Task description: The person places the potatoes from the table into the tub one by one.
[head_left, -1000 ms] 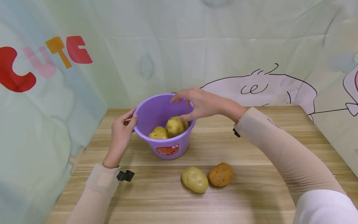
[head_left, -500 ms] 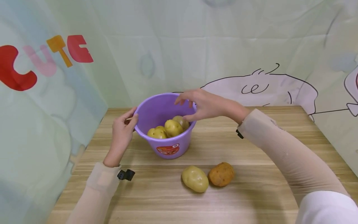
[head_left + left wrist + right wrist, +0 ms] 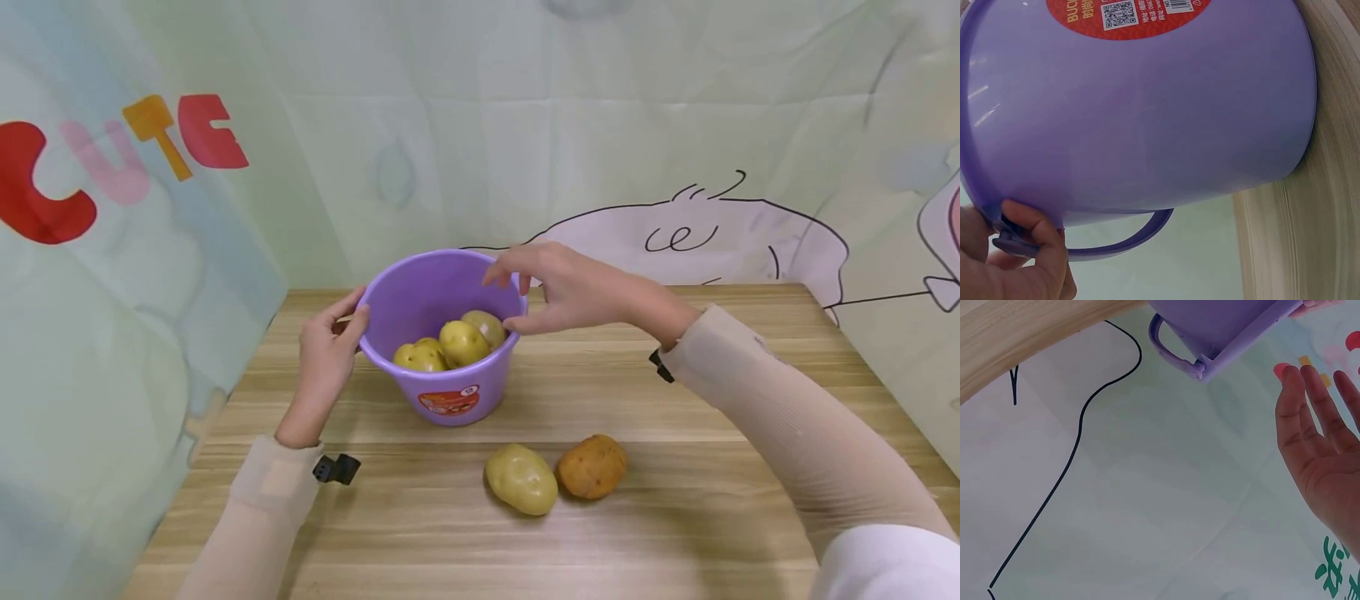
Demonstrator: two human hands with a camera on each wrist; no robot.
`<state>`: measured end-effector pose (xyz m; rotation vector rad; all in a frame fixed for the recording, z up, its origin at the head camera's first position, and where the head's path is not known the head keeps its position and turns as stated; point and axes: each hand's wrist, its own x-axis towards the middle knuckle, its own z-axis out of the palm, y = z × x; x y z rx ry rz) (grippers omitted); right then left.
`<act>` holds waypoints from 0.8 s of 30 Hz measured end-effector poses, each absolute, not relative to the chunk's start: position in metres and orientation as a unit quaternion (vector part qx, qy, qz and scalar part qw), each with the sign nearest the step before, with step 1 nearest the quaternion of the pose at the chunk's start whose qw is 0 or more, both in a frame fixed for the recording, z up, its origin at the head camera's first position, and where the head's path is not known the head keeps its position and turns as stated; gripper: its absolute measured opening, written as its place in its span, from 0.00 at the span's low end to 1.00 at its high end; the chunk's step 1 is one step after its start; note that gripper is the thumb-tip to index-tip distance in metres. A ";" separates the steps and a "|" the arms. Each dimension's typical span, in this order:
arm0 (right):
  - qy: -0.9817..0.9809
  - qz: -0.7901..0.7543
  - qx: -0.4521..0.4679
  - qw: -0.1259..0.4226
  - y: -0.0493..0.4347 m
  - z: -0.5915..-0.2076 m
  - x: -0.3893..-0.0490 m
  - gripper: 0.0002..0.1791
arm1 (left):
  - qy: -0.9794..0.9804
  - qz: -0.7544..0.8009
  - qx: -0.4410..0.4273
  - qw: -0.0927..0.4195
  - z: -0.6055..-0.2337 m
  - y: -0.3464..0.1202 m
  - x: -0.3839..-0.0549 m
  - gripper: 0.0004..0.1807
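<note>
A purple plastic bucket [image 3: 491,387] stands on the table with several yellow potatoes [image 3: 463,343] lying inside. My left hand [image 3: 326,346] grips its left rim; in the left wrist view the fingers [image 3: 1029,219] curl round the rim where the bucket's handle [image 3: 1129,247] joins. Over the right rim hovers my right hand [image 3: 577,287], fingers spread and loosely bent, holding nothing. The right wrist view shows this hand's palm [image 3: 1335,481] apart from the bucket. In front of the bucket lie a pale yellow potato [image 3: 522,480] and an orange-brown potato [image 3: 592,467], side by side.
The wood-grain table [image 3: 675,408] reaches back to a printed curtain [image 3: 480,125]. Another curtain side with coloured letters [image 3: 153,125] rises along the left edge. A red label [image 3: 442,403] is on the bucket's front.
My right hand has drawn back to the right, away from the potatoes in the bucket, which have shifted slightly. The left hand keeps its hold on the rim.
</note>
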<state>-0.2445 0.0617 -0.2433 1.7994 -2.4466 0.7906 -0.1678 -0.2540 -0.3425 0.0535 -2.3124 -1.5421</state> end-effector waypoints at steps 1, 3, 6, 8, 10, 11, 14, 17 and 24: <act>-0.779 0.256 0.572 0.000 0.063 -0.243 -0.243 0.22 | -0.819 -0.545 0.018 0.180 -0.343 -0.254 -0.168 0.24; -0.779 0.261 0.571 -0.004 0.067 -0.243 -0.241 0.22 | -0.819 -0.544 0.018 0.179 -0.343 -0.254 -0.168 0.25; -0.781 0.263 0.567 -0.005 0.071 -0.244 -0.237 0.22 | -0.820 -0.544 0.015 0.178 -0.343 -0.254 -0.167 0.24; -0.783 0.262 0.564 -0.004 0.074 -0.244 -0.235 0.22 | -0.819 -0.545 0.012 0.177 -0.343 -0.254 -0.167 0.24; -0.788 0.259 0.559 -0.004 0.077 -0.245 -0.233 0.21 | -0.819 -0.546 0.011 0.178 -0.342 -0.254 -0.167 0.24; -0.789 0.259 0.557 -0.005 0.079 -0.245 -0.232 0.21 | -0.818 -0.546 0.011 0.179 -0.342 -0.254 -0.167 0.24; -0.795 0.258 0.548 -0.014 0.085 -0.245 -0.227 0.21 | -0.819 -0.545 0.012 0.180 -0.343 -0.253 -0.166 0.24; -0.800 0.259 0.540 -0.025 0.091 -0.246 -0.221 0.21 | -0.818 -0.546 0.012 0.180 -0.343 -0.253 -0.167 0.24; -0.809 0.256 0.527 -0.040 0.105 -0.251 -0.211 0.21 | -0.820 -0.543 0.015 0.184 -0.343 -0.253 -0.168 0.24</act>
